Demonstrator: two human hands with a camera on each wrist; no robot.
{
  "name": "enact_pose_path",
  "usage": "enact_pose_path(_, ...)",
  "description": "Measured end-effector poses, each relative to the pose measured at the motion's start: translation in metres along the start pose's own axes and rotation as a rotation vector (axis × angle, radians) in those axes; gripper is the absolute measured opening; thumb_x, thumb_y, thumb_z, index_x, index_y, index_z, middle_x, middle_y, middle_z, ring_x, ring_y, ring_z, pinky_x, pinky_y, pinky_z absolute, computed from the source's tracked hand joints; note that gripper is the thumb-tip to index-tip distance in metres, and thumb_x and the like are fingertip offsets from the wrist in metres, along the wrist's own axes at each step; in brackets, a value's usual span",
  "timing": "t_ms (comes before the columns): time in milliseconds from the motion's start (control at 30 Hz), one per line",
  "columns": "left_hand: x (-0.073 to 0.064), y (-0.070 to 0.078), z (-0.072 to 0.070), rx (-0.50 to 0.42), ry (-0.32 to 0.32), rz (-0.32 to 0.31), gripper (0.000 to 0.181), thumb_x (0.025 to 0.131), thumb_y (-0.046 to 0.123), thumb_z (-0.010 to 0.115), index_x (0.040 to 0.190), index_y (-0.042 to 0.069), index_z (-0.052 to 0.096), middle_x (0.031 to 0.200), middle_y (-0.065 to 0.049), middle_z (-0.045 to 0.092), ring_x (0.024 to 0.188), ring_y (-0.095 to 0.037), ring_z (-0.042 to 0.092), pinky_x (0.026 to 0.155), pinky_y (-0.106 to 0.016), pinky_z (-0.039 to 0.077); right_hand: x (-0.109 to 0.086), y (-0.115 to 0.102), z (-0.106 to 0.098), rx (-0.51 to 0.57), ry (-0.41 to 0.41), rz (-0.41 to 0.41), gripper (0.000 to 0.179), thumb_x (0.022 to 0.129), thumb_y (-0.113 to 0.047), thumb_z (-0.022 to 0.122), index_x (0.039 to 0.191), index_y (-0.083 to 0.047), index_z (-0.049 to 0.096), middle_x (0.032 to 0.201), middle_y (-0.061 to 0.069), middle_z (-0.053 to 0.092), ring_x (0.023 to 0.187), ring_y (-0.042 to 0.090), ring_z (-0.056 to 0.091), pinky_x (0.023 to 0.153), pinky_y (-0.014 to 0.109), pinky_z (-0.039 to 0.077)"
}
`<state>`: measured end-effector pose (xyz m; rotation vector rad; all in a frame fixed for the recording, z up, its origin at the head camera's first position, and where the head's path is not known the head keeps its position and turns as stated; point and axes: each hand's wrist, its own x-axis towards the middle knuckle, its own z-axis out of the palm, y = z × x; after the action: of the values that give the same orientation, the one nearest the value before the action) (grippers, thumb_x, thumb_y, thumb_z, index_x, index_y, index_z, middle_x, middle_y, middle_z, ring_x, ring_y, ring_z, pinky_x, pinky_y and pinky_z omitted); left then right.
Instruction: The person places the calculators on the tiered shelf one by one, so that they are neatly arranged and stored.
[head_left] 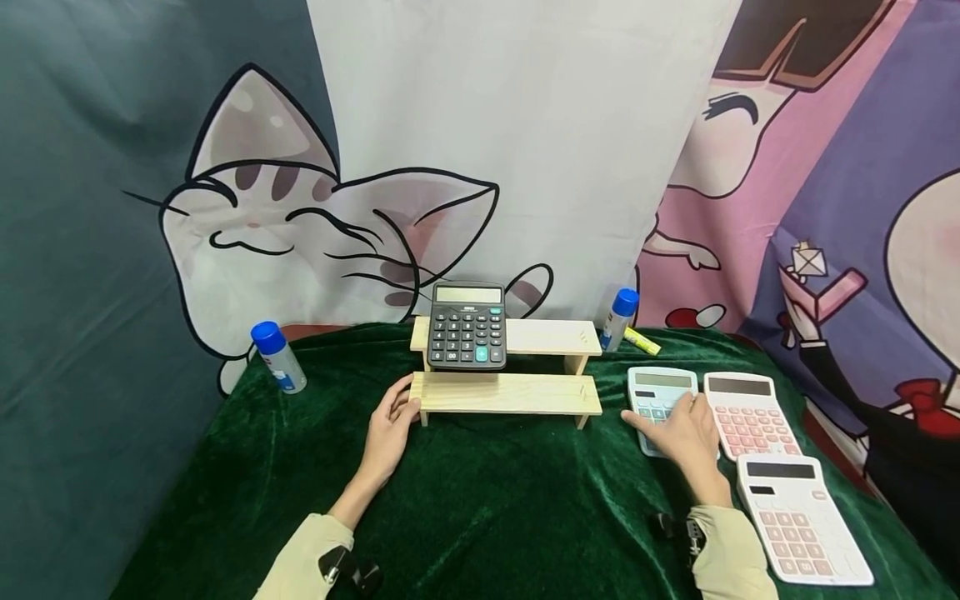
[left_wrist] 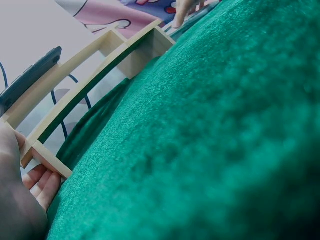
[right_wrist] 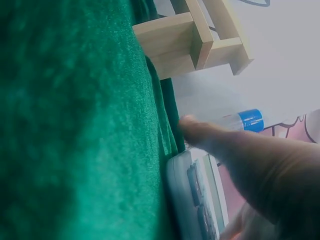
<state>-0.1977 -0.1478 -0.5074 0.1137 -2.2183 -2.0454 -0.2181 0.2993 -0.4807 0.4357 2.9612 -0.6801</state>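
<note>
The left hand grips the near left corner of a wooden stand, thumb by the edge of the lower board and the other fingers bent around the leg beneath it. The stand has two boards in steps, stretching away to the right of these fingers. Above and to the right of them, a black calculator sits tilted at the upper board, screen end up, its bottom edge close to the back of the lower board; just what it rests on is hard to tell. Left of the same fingers, well apart, is a bottle with a blue cap.

The right hand is over a light blue calculator, thumb spread wide towards its left side and the other fingers over its right side. Whether these fingers touch it cannot be told; in the right wrist view the thumb tip is just above its edge. A pink calculator lies right beside the fingers, and a white calculator with pink keys is nearer the person, to their right. Beyond the right fingers and to their left, a second blue-capped bottle is by the far right end of the stand, with a yellow stick next to it. Green cloth covers the worktop under both hands.
</note>
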Motion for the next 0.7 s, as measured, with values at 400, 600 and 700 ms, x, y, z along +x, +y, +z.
enact_pose_path(400,0.0010,0.0005,-0.0014,0.011,0.008,0.011,0.045,0.103,0.019,0.054,0.148,0.018,0.046,0.132,-0.015,0.059,0.108,-0.005,0.059,0.093,-0.024,0.052,0.0009,0.0004,-0.0055,-0.025,-0.121,0.056,0.143,0.072,-0.081,0.063,0.153,0.009,-0.012,0.154,0.044,-0.016,0.138,0.065,0.001,0.110,0.077,0.010)
enact_pose_path(600,0.0012,-0.0004,-0.0004,0.015,0.011,0.008,0.045,0.103,0.019,0.054,0.148,0.018,0.046,0.133,-0.015,0.059,0.107,-0.004,0.059,0.092,-0.021,0.052,0.0020,0.0020,-0.0046,-0.009,-0.107,0.042,0.135,0.077,-0.074,0.065,0.153,0.011,-0.008,0.154,0.044,-0.014,0.138,0.065,0.001,0.109,0.078,0.009)
enact_pose_path(700,0.0010,-0.0012,0.0002,0.020,0.012,0.006,0.045,0.104,0.018,0.054,0.148,0.018,0.046,0.133,-0.015,0.059,0.108,-0.004,0.059,0.092,-0.021,0.052,0.0019,0.0033,-0.0027,-0.001,-0.074,0.038,0.130,0.079,-0.073,0.064,0.154,0.011,-0.003,0.155,0.043,-0.009,0.138,0.065,0.005,0.107,0.079,0.011)
